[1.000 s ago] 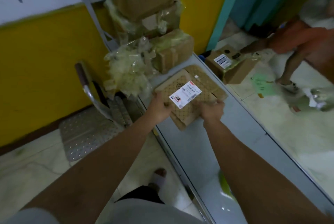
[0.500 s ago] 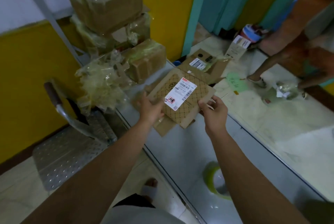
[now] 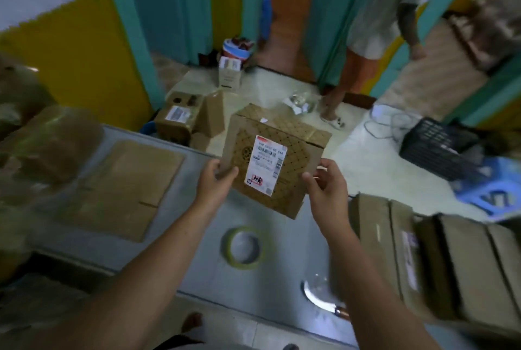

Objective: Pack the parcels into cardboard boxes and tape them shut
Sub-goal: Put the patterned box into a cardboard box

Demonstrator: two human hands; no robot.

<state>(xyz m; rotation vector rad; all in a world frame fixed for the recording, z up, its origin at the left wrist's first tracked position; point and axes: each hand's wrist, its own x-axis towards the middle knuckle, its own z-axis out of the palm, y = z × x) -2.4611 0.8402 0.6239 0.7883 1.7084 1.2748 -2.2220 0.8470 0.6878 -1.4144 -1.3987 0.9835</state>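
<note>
**Above the counter, one labelled box in both grips**

Above the counter (image 3: 282, 279), we hold the patterned box (image 3: 293, 180) clear of any surface. It is tilted so that its white shipping label (image 3: 266, 165) faces us. Our left grip (image 3: 214, 180) is clamped on the box's left edge, thumb on the front face and fingers behind. Our right grip (image 3: 327, 189) pinches the lower right edge in much the same way. The top flaps look folded down, though we cannot tell whether their seam is taped.

We judge that the step in hand is bringing this box down for sealing. To do it well, we should lower it flat onto bare counter just beyond the tape roll (image 3: 245, 264), which lies between our forearms. The seam should face up, with the label clear of where tape will run. One grip ought to press the flaps together before the other lets go to fetch the roll.

Further out, a flattened cardboard sheet (image 3: 121, 189) lies on the counter to the left, and a row of brown boxes (image 3: 417, 259) stands at the right. A curved blade (image 3: 315, 294) lies close by our right forearm and is worth avoiding as we reach. Beyond the counter, more boxes (image 3: 177, 121) sit on the floor, and another person (image 3: 366, 25) stands by the doorway.
</note>
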